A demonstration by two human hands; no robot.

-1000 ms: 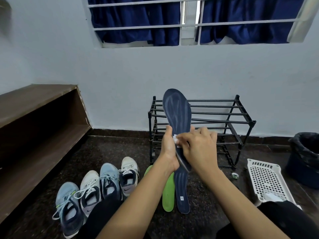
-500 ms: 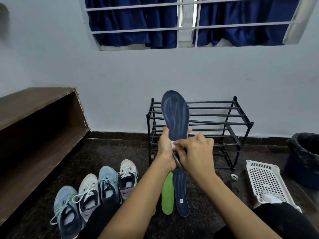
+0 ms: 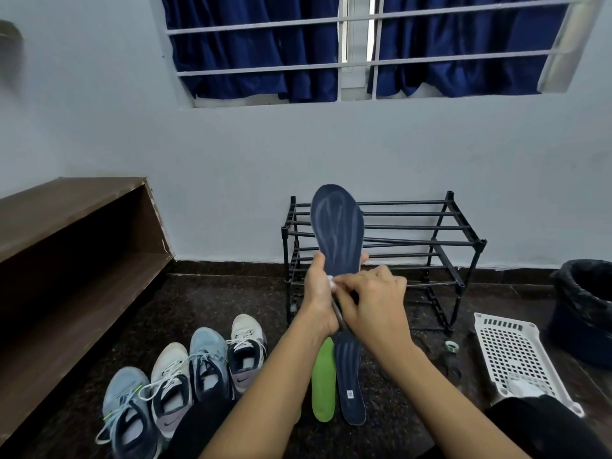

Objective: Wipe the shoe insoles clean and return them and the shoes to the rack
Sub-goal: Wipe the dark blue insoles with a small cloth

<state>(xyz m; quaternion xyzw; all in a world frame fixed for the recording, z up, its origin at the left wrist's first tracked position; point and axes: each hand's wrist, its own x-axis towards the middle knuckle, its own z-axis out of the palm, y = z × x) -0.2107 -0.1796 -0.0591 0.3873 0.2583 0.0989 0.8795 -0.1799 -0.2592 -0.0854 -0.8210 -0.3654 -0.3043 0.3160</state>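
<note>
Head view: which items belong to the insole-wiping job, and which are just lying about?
Job: navy insole held in left hand, white wipe in right hand, floor insoles, four sneakers, shoe rack.
Lying about: bin, white basket, tape roll.

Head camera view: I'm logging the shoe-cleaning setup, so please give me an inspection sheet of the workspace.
Surface: dark speckled floor.
Job's things: navy insole held upright; second navy insole and green insole on floor; four sneakers in a row; rack bare.
Clutter: white basket, tape roll, black bin.
Hands: left hand grips insole; right hand presses white wipe.
Cables: nothing seen.
Surroundings: wooden shelf, curtained window.
</note>
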